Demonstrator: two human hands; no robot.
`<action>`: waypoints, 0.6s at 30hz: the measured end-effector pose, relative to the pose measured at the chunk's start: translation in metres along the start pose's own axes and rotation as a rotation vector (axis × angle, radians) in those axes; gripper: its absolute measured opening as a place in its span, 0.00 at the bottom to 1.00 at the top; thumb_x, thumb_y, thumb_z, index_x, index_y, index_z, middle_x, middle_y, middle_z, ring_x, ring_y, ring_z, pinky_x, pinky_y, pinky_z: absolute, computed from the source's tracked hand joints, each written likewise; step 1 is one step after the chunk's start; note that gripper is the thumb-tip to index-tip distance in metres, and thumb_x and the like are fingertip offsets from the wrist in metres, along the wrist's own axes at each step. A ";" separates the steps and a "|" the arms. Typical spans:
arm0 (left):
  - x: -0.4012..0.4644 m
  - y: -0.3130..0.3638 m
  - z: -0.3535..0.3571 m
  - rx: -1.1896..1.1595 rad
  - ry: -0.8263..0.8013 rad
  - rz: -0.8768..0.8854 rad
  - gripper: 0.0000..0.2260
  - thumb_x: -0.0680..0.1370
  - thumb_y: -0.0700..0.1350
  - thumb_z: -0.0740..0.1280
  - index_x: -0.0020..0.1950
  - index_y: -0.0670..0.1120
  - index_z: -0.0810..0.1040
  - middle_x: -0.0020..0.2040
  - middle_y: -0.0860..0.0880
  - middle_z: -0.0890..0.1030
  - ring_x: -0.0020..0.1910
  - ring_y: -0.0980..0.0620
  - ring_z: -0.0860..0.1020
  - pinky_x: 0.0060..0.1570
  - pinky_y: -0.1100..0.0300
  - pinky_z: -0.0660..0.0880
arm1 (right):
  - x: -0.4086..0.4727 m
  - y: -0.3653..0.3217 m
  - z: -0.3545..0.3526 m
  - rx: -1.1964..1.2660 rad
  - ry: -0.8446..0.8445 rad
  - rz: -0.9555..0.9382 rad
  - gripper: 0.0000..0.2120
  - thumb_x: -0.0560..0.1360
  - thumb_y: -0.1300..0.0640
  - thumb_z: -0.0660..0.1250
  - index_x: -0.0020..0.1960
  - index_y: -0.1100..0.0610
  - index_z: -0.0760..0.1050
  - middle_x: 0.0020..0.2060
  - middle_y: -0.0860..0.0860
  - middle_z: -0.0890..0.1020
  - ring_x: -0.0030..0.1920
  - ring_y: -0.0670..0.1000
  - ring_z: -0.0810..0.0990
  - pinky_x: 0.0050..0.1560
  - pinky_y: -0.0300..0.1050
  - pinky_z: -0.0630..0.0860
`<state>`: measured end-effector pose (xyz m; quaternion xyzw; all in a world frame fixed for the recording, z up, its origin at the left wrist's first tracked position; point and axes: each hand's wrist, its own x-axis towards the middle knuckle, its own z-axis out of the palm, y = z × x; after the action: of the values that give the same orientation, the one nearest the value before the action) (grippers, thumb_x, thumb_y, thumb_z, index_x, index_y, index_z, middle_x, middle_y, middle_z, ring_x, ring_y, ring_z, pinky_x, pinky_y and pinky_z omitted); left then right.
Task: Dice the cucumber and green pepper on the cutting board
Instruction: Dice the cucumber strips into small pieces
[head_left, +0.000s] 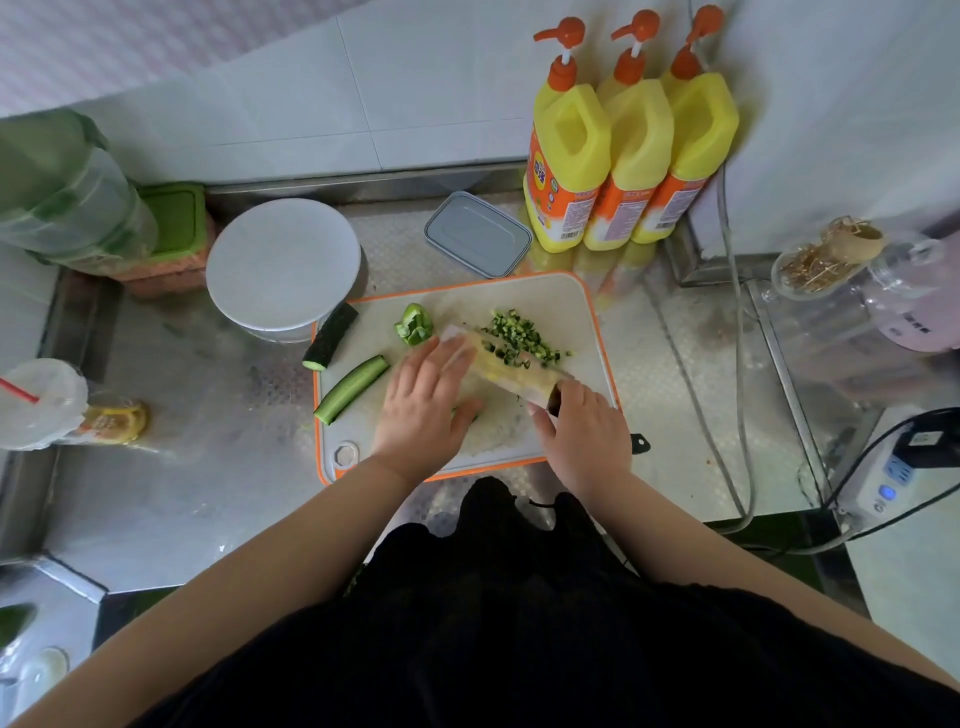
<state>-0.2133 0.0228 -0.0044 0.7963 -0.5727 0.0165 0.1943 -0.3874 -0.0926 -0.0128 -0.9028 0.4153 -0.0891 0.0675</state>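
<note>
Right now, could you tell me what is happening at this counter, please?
A person is chopping vegetables on an orange-rimmed cutting board. The right hand grips the handle of a cleaver, whose broad blade lies across the board, while the left hand rests flat beside it, fingers on the blade. A pile of diced green pieces sits beyond the blade. Two cucumber pieces and a green pepper chunk wait uncut at the board's left.
</note>
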 end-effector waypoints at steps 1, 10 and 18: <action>0.008 0.004 0.000 0.043 -0.082 0.046 0.25 0.78 0.57 0.60 0.74 0.50 0.68 0.75 0.48 0.63 0.74 0.42 0.60 0.74 0.47 0.52 | -0.002 0.001 0.000 -0.013 0.005 -0.006 0.18 0.74 0.43 0.65 0.47 0.59 0.73 0.33 0.51 0.76 0.34 0.54 0.77 0.32 0.47 0.71; 0.046 0.046 0.025 0.232 -0.555 0.239 0.26 0.79 0.66 0.38 0.76 0.66 0.42 0.79 0.54 0.37 0.77 0.42 0.37 0.73 0.39 0.36 | -0.013 0.004 -0.002 -0.053 0.035 0.005 0.19 0.63 0.51 0.77 0.44 0.60 0.73 0.31 0.52 0.78 0.33 0.56 0.78 0.31 0.49 0.72; 0.066 0.042 0.031 0.242 -0.660 0.105 0.26 0.80 0.66 0.40 0.77 0.64 0.44 0.78 0.56 0.33 0.77 0.45 0.33 0.71 0.40 0.31 | -0.025 0.025 -0.004 -0.036 -0.031 0.122 0.15 0.70 0.47 0.72 0.44 0.58 0.72 0.36 0.51 0.78 0.37 0.55 0.79 0.35 0.48 0.70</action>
<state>-0.2357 -0.0582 -0.0040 0.7453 -0.6387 -0.1642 -0.0980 -0.4224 -0.0901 -0.0161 -0.8780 0.4702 -0.0634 0.0630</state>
